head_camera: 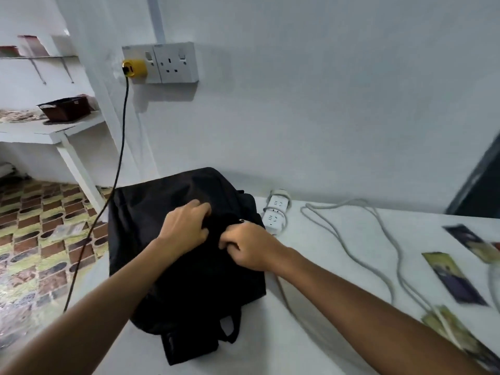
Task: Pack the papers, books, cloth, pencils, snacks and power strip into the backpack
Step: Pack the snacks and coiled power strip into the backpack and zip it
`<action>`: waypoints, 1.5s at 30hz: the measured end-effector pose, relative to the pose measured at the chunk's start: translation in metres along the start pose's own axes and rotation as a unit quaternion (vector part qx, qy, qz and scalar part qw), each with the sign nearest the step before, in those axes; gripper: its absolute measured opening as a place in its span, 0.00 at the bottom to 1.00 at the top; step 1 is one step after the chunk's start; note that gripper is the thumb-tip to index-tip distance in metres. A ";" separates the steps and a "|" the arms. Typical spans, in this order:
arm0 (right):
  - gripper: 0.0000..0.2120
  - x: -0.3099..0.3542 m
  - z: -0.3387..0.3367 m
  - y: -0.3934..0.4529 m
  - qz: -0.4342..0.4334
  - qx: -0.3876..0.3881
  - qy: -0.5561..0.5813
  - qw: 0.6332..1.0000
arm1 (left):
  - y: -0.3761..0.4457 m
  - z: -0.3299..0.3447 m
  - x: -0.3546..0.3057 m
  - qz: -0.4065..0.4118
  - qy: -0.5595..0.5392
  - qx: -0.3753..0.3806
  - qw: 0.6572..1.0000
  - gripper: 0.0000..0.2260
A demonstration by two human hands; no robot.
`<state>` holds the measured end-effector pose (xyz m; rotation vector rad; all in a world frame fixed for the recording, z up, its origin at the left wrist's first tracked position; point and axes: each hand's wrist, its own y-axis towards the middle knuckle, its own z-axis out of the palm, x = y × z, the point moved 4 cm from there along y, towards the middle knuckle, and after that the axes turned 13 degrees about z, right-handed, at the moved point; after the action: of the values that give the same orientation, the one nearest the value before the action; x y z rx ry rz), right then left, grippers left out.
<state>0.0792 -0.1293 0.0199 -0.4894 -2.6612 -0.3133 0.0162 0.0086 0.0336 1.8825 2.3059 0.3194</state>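
A black backpack lies flat at the left end of the white table. My left hand grips a fold of its fabric near the top. Just to the right, my right hand pinches the fabric beside a small metal zipper pull. A white power strip lies right of the backpack by the wall, its grey cable looping across the table. Several snack packets lie at the right side of the table.
A black cord hangs from a yellow plug in the wall socket and runs down past the backpack's left edge. White shelves with a dark box stand at the left over a patterned floor. A dark object is at the far right.
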 end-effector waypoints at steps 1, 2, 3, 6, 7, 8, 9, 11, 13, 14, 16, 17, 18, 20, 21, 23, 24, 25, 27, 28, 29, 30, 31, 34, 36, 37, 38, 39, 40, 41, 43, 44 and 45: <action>0.14 -0.010 -0.006 -0.011 0.014 -0.012 0.005 1.000 | 0.001 0.005 -0.006 -0.008 0.025 0.001 1.000 0.12; 0.14 -0.023 -0.014 -0.026 0.034 -0.022 0.011 0.999 | 0.004 0.011 -0.015 -0.016 0.040 0.003 0.999 0.12; 0.13 -0.036 -0.019 -0.042 0.055 -0.028 0.018 0.998 | 0.005 0.016 -0.023 -0.028 0.048 0.010 0.998 0.12; 0.13 -0.076 -0.036 -0.093 0.128 -0.052 0.022 0.990 | 0.011 0.023 -0.046 -0.060 0.066 0.025 0.996 0.10; 0.14 -0.091 -0.042 -0.111 0.155 -0.060 0.015 0.986 | 0.015 0.023 -0.058 -0.063 0.064 0.018 0.996 0.10; 0.14 -0.105 -0.048 -0.128 0.189 -0.062 0.003 0.980 | 0.019 0.023 -0.071 -0.060 0.059 0.009 0.996 0.11; 0.14 -0.120 -0.055 -0.145 0.224 -0.066 -0.010 0.972 | 0.023 0.024 -0.087 -0.049 0.052 0.003 0.997 0.11; 0.13 -0.147 -0.067 -0.175 0.299 -0.071 -0.047 0.950 | 0.032 0.026 -0.121 -0.016 0.041 -0.002 0.999 0.13; 0.12 -0.173 -0.081 -0.209 0.386 -0.069 -0.080 0.916 | 0.040 0.032 -0.162 0.028 0.015 0.009 0.999 0.14; 0.11 -0.185 -0.086 -0.224 0.429 -0.061 -0.090 0.897 | 0.043 0.036 -0.180 0.047 -0.004 0.017 0.999 0.15; 0.09 -0.205 -0.093 -0.252 0.493 -0.025 -0.099 0.864 | 0.046 0.045 -0.214 0.087 -0.050 0.032 0.994 0.15; 0.09 -0.215 -0.095 -0.268 0.516 -0.005 -0.100 0.851 | 0.046 0.051 -0.234 0.114 -0.075 0.037 0.990 0.14; 0.08 -0.224 -0.096 -0.283 0.536 0.015 -0.093 0.839 | 0.046 0.056 -0.251 0.141 -0.098 0.043 0.984 0.14; 0.06 -0.238 -0.094 -0.308 0.569 0.042 -0.064 0.819 | 0.043 0.068 -0.285 0.194 -0.135 0.065 0.970 0.14; 0.05 -0.244 -0.093 -0.316 0.577 0.039 -0.039 0.815 | 0.040 0.072 -0.298 0.218 -0.147 0.074 0.962 0.15; 0.09 -0.252 -0.092 -0.325 0.585 0.020 0.022 0.810 | 0.037 0.079 -0.320 0.263 -0.156 0.079 0.949 0.15; 0.09 -0.254 -0.092 -0.326 0.590 0.015 0.048 0.806 | 0.036 0.081 -0.328 0.278 -0.154 0.081 0.945 0.15; 0.08 -0.255 -0.091 -0.326 0.593 0.012 0.073 0.802 | 0.035 0.082 -0.333 0.290 -0.153 0.084 0.941 0.15; 0.05 -0.259 -0.089 -0.323 0.599 0.007 0.103 0.794 | 0.034 0.084 -0.336 0.302 -0.154 0.086 0.937 0.15; 0.05 -0.259 -0.089 -0.320 0.599 -0.008 0.102 0.794 | 0.035 0.082 -0.334 0.304 -0.154 0.082 0.937 0.15; 0.07 -0.260 -0.092 -0.316 0.599 -0.037 0.096 0.794 | 0.035 0.080 -0.330 0.305 -0.154 0.075 0.937 0.14; 0.09 -0.261 -0.097 -0.312 0.598 -0.078 0.087 0.793 | 0.037 0.077 -0.324 0.303 -0.153 0.065 0.939 0.14; 0.11 -0.259 -0.104 -0.307 0.594 -0.124 0.074 0.792 | 0.039 0.073 -0.315 0.296 -0.149 0.053 0.942 0.14; 0.13 -0.243 -0.125 -0.281 0.543 -0.249 0.082 0.798 | 0.043 0.057 -0.274 0.257 -0.142 0.005 0.956 0.13; 0.11 -0.225 -0.132 -0.258 0.483 -0.308 0.138 0.808 | 0.042 0.043 -0.241 0.231 -0.137 -0.037 0.963 0.12; 0.11 -0.215 -0.133 -0.244 0.456 -0.326 0.162 0.812 | 0.040 0.036 -0.223 0.214 -0.132 -0.056 0.966 0.13; 0.11 -0.205 -0.134 -0.233 0.434 -0.337 0.180 0.816 | 0.039 0.030 -0.206 0.198 -0.127 -0.069 0.969 0.13; 0.11 -0.193 -0.132 -0.214 0.410 -0.337 0.195 0.825 | 0.034 0.023 -0.185 0.175 -0.121 -0.077 0.974 0.14; 0.09 -0.182 -0.127 -0.195 0.389 -0.329 0.208 0.835 | 0.029 0.017 -0.165 0.155 -0.114 -0.081 0.978 0.15; 0.08 -0.172 -0.122 -0.179 0.373 -0.320 0.222 0.842 | 0.023 0.012 -0.149 0.141 -0.107 -0.085 0.980 0.17; 0.07 -0.149 -0.107 -0.139 0.340 -0.292 0.254 0.857 | 0.007 0.005 -0.112 0.101 -0.088 -0.075 0.988 0.21; 0.06 -0.137 -0.099 -0.122 0.324 -0.278 0.271 0.863 | -0.001 0.005 -0.097 0.075 -0.079 -0.060 0.992 0.23; 0.06 -0.123 -0.089 -0.103 0.306 -0.258 0.292 0.869 | -0.010 0.004 -0.079 0.039 -0.069 -0.041 0.996 0.26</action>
<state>0.1765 -0.2845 0.0310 -1.1534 -1.7000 -0.8230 0.0233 -0.0700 0.0251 1.8948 2.1018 0.2800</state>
